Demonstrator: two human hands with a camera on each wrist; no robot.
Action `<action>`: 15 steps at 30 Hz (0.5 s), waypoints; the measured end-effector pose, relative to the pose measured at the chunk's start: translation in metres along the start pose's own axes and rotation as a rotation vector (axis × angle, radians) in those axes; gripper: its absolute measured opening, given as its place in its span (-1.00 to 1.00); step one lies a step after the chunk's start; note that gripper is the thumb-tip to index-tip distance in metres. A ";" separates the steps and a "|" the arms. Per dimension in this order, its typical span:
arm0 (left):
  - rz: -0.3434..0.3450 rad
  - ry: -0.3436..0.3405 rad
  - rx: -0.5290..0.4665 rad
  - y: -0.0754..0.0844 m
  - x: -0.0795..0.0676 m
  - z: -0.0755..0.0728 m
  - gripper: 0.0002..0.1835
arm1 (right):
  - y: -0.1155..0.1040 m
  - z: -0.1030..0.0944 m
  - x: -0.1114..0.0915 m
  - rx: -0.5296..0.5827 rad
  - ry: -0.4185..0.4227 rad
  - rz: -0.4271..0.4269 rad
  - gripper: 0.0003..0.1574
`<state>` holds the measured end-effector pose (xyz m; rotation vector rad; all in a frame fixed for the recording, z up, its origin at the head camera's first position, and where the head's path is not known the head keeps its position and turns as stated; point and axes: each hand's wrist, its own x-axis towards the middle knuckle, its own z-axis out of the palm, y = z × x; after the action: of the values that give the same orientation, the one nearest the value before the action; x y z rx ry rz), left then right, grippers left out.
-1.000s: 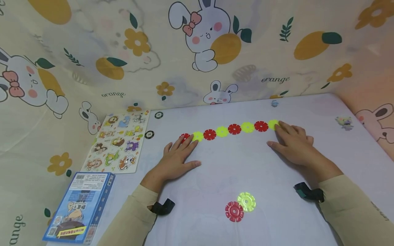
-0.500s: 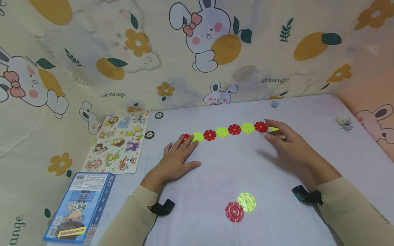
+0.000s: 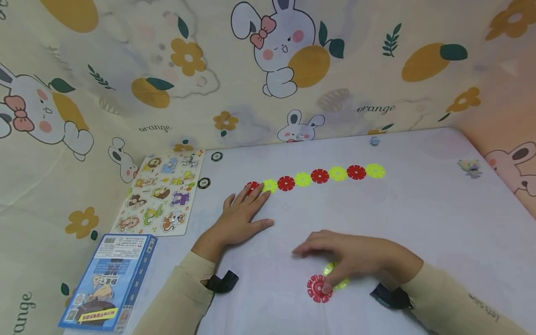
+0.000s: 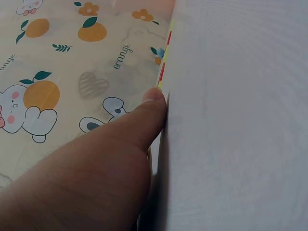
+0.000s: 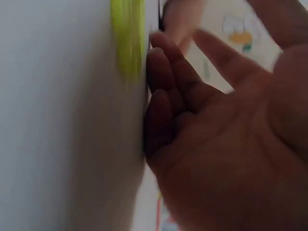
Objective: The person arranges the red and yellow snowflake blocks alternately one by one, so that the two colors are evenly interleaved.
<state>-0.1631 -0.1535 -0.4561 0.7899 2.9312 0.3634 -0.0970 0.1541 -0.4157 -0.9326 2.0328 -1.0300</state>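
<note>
A row of several flower-shaped plastic discs, red and yellow-green by turns, runs across the table in the head view, from a red disc (image 3: 251, 186) at the left to a yellow-green disc (image 3: 375, 171) at the right. My left hand (image 3: 239, 219) lies flat with fingers spread, fingertips touching the row's left end. Nearer me lie a loose red disc (image 3: 315, 288) and a loose yellow-green disc (image 3: 330, 267). Over these two is my right hand (image 3: 356, 256), fingers apart from the thumb; it partly hides both. The right wrist view is blurred and shows nothing held.
On the left are a board with animal pictures (image 3: 159, 197) and a blue box (image 3: 106, 284). Two small black rings (image 3: 204, 183) lie beside the board. Small figures (image 3: 470, 168) sit at the far right. A printed cloth (image 3: 251, 107) hangs behind the table.
My right hand has left the yellow-green disc at the row's right end and moved left and toward me, over the loose discs. The left hand stays where it was.
</note>
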 end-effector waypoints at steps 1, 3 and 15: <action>0.000 0.001 -0.001 0.000 0.000 0.000 -0.12 | -0.003 0.004 0.001 -0.037 -0.021 0.009 -0.21; 0.001 0.003 -0.003 0.000 0.000 0.000 -0.12 | -0.006 0.010 0.002 -0.133 -0.034 0.007 -0.38; 0.003 0.008 -0.014 0.002 -0.001 -0.002 -0.13 | -0.011 0.006 0.001 0.071 0.058 0.076 -0.70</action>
<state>-0.1618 -0.1530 -0.4539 0.7927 2.9315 0.3879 -0.0899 0.1463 -0.4092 -0.7911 2.0492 -1.0913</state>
